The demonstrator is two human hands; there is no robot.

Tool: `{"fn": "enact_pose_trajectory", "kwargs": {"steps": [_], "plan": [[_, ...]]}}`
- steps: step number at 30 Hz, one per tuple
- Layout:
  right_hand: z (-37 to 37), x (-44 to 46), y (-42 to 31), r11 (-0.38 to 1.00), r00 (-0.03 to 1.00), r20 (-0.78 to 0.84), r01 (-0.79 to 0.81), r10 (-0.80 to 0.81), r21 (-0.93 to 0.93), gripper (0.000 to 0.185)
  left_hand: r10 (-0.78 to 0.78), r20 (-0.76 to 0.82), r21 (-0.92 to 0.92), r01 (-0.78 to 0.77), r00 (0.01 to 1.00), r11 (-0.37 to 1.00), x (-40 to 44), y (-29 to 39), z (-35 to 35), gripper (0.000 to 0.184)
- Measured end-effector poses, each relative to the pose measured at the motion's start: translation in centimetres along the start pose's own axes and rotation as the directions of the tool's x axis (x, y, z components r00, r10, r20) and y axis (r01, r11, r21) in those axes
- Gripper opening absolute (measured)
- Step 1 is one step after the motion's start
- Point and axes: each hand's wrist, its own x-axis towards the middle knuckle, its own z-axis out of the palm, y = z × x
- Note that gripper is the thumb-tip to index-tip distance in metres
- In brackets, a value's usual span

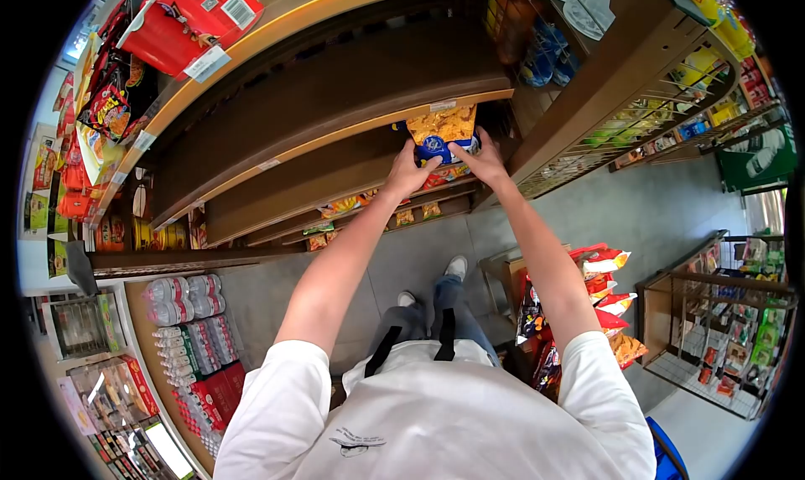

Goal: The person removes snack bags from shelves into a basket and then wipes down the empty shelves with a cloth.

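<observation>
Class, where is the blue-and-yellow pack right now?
In the head view, the pack is above and slightly right of centre, held between the left hand and right hand, at the brown shelves.

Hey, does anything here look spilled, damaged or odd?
Nothing plainly stands out. The yellow package between the left hand and right hand shows no visible damage, and I see no spill on the grey floor. The shelves look bent, probably from the lens.
</observation>
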Motion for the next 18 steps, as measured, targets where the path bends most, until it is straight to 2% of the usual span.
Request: {"fn": "enact_pose_trajectory", "kwargs": {"steps": [3, 5, 7, 9, 13, 15, 17, 18], "plan": [[0.4, -0.3, -0.3, 0.998, 1.0, -0.013, 0.01, -0.011, -0.062, 0.104, 0.05, -0.047, 0.0, -0.05, 0.998, 0.999, -1.0, 0.5, -0.7, 0.064], [0.1, -1.5, -2.2, 0.996, 1.0, -0.029, -0.013, 0.01, -0.089, 0.102, 0.016, 0.002, -0.086, -0.016, 1.0, 0.996, -2.0, 2.1, -1.7, 0.063], [0.1, -2.6, -3.1, 0.991, 0.998, -0.047, -0.034, 0.028, -0.126, 0.101, 0.063, -0.012, -0.114, -0.064, 0.998, 0.991, -2.5, 1.6, -1.9, 0.063], [0.5, -3.6, -3.2, 0.992, 0.995, -0.05, -0.091, 0.088, -0.082, 0.1, 0.102, -0.036, -0.149, -0.106, 0.994, 0.983, -3.6, 1.5, -2.2, 0.062], [1.7, -6.3, -2.6, 0.997, 0.998, -0.004, -0.068, 0.067, -0.03, 0.099, 0.159, -0.042, -0.212, -0.164, 0.986, 0.963, -7.6, 0.8, -2.9, 0.063], [2.3, -8.9, -2.5, 0.994, 0.995, 0.011, -0.096, 0.097, -0.054, 0.099, 0.124, -0.031, -0.254, -0.128, 0.992, 0.959, -10.7, 0.6, -3.1, 0.061], [3.6, -11.3, -1.8, 0.992, 0.993, 0.012, -0.12, 0.121, -0.049, 0.098, 0.043, 0.058, -0.484, -0.009, 0.997, 0.875, -14.1, 0.3, -3.4, 0.062], [4.0, -12.9, -2.1, 0.989, 0.99, 0.046, -0.134, 0.137, -0.058, 0.098, 0.045, 0.047, -0.502, -0.015, 0.998, 0.865, -15.7, -0.4, -3.4, 0.063]]}}
